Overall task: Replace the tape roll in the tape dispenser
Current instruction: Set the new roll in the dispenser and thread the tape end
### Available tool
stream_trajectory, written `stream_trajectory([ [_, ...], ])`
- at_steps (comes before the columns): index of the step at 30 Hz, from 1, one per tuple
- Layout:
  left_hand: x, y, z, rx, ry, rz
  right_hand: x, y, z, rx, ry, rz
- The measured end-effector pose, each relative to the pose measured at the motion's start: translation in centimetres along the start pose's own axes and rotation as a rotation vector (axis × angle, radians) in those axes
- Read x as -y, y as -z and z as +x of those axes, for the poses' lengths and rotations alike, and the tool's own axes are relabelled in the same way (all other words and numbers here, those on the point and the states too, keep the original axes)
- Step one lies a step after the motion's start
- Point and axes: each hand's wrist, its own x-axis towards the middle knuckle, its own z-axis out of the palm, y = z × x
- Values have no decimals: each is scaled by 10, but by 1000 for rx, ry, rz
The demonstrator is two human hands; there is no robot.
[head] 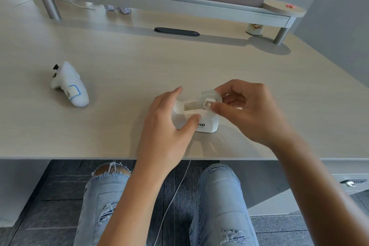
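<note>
pale wood desk (119,50), white controller (69,85) left | left hand (165,126) grips tape dispenser (205,120) | right hand (247,110) pinches tape roll (209,96)

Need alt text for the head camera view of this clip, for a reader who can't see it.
Two bare hands work on a white tape dispenser on a light wooden desk: the left hand steadies its base while the right hand pinches the clear tape roll at its top. A white game controller lies apart, far left.
</note>
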Motion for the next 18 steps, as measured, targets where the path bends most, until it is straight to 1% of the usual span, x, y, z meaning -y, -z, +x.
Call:
stream_trajectory([
  [2,0,-2,0,-17,-34,13,0,-1,0,-1,-8,-16],
  [5,-2,-7,4,-41,-24,2,2,-2,-1,1,-13,12],
  [9,-1,-13,8,-112,-80,1,2,-4,-3,-5,-45,104],
  [11,0,-14,10,-146,-98,-4,2,-5,-2,-11,-34,106],
  [15,-1,-15,12,-185,-95,-32,2,-5,-1,9,-28,142],
  [18,-2,-14,12,-184,-86,-44,1,-5,2,9,-27,104],
])
